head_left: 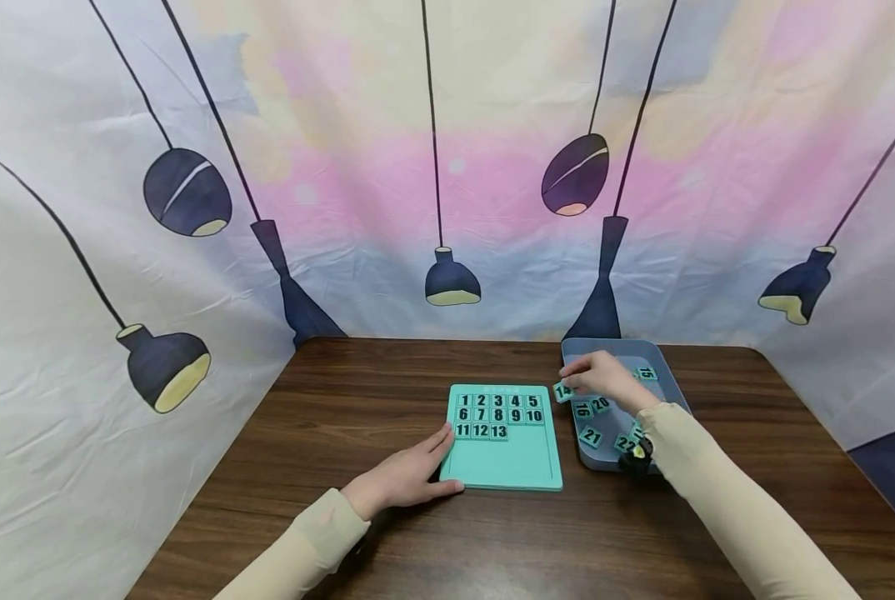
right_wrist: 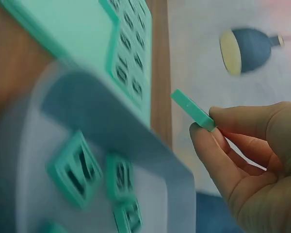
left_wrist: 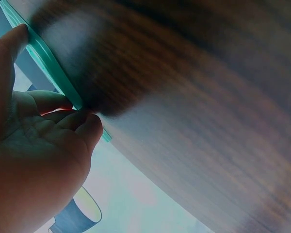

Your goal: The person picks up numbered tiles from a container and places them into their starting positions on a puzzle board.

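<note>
On the counter [head_left: 327, 400], the left hand [head_left: 410, 473] lies spread, touching the left edge of the green board [head_left: 502, 462], where tiles 1 to 13 [head_left: 481, 415] sit. Farther right, tile 14 [head_left: 563, 392] is pinched by the right hand [head_left: 605, 379], near the left rim of the blue tray [head_left: 612, 348] of loose tiles [head_left: 590, 437].

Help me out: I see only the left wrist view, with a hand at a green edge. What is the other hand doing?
Observer: The right hand pinches tile 14.
Visitor: Oh! And what's on the face of that green thing?
Observer: It's a board holding number tiles 1 to 13, in three rows.
Visitor: Are there other tiles anywhere?
Observer: Yes, the tray on the board's right holds more, including tile 15 and tile 21.
</note>
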`<state>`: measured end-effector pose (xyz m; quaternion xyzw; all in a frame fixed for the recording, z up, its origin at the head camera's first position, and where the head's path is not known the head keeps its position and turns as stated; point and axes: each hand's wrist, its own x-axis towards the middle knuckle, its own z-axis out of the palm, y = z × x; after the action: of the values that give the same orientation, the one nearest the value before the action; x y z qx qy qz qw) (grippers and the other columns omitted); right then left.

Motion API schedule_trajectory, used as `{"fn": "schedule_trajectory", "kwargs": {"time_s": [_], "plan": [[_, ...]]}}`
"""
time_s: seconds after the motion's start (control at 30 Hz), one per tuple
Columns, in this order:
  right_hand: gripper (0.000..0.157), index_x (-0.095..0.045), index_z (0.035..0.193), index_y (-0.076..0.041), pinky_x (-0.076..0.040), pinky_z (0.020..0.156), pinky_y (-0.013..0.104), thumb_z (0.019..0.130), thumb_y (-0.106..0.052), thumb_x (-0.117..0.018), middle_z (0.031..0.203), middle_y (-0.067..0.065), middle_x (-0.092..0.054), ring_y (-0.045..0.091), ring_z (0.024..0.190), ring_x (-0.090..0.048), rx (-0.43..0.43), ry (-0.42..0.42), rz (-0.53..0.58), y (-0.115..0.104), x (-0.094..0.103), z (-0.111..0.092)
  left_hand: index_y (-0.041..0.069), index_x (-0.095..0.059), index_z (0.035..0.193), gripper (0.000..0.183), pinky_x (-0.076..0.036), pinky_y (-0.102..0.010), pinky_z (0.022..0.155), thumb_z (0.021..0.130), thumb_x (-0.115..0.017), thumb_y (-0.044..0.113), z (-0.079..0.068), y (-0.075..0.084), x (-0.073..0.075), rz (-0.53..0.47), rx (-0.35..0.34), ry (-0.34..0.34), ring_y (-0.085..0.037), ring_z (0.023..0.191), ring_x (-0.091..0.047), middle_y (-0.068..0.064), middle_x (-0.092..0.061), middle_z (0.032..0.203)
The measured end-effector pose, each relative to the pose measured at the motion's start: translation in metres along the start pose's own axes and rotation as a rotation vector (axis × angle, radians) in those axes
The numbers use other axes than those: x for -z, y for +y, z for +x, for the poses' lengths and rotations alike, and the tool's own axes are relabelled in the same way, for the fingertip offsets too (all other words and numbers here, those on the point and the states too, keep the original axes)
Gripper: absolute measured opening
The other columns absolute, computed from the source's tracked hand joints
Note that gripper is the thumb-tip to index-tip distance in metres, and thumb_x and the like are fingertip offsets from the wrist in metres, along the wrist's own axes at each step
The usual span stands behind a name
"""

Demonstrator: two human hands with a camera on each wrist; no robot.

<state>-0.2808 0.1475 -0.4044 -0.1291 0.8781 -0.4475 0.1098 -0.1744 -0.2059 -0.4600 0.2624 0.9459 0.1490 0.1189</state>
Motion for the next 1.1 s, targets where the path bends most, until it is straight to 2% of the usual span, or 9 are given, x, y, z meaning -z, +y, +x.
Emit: {"fn": "schedule_trajectory", "kwargs": {"time_s": [0.27, 0.53, 0.8, 0.93, 1.1], "plan": [[0.026, -0.067, 0.119, 0.011, -0.057, 0.086, 0.043, 0.097, -0.002, -0.065, 0.109, 0.018, -0.068, 0.032, 0.096, -0.069, 0.023, -0.059, 0.060, -0.004, -0.052, -0.001, 0.003, -0.021, 0.161, 0.088, -0.038, -0.042, 0.112, 0.100, -0.055, 0.057, -0.001, -0.001, -0.005, -0.003, 0.006, -0.021, -0.026, 0.147, -0.033, -0.011, -0.014, 0.168], [0.016, -0.073, 0.109, 0.005, -0.058, 0.076, 0.038, 0.095, 0.000, -0.066, 0.101, 0.011, -0.070, 0.023, 0.083, -0.070, 0.042, -0.064, 0.019, -0.002, -0.082, 0.002, 0.002, -0.021, 0.160, 0.089, -0.038, -0.043, 0.112, 0.099, -0.056, 0.057, 0.001, -0.003, -0.005, -0.008, 0.003, -0.007, -0.026, 0.147, -0.032, -0.012, -0.015, 0.168], [0.012, -0.073, 0.106, 0.001, -0.058, 0.070, 0.034, 0.095, -0.001, -0.067, 0.096, 0.007, -0.069, 0.019, 0.073, -0.069, 0.031, -0.039, -0.049, -0.001, -0.091, 0.001, 0.002, -0.022, 0.160, 0.088, -0.040, -0.042, 0.110, 0.100, -0.056, 0.057, 0.001, -0.003, -0.004, 0.005, -0.009, 0.000, -0.026, 0.146, -0.034, -0.013, -0.015, 0.167], [0.014, -0.072, 0.107, 0.002, -0.056, 0.067, 0.034, 0.094, -0.001, -0.068, 0.090, 0.005, -0.068, 0.019, 0.070, -0.066, 0.063, -0.032, -0.090, -0.002, -0.089, -0.001, 0.002, -0.022, 0.160, 0.087, -0.040, -0.042, 0.110, 0.100, -0.056, 0.055, 0.001, -0.003, -0.002, 0.009, -0.011, 0.002, -0.026, 0.146, -0.034, -0.013, -0.014, 0.168], [0.019, -0.074, 0.110, 0.000, -0.053, 0.066, 0.034, 0.091, -0.001, -0.072, 0.091, 0.004, -0.067, 0.017, 0.075, -0.063, 0.102, -0.040, -0.170, -0.004, -0.087, -0.005, 0.002, -0.022, 0.160, 0.087, -0.040, -0.042, 0.110, 0.100, -0.056, 0.056, 0.001, -0.004, -0.002, 0.016, -0.012, -0.001, -0.026, 0.146, -0.035, -0.013, -0.014, 0.168]]}}
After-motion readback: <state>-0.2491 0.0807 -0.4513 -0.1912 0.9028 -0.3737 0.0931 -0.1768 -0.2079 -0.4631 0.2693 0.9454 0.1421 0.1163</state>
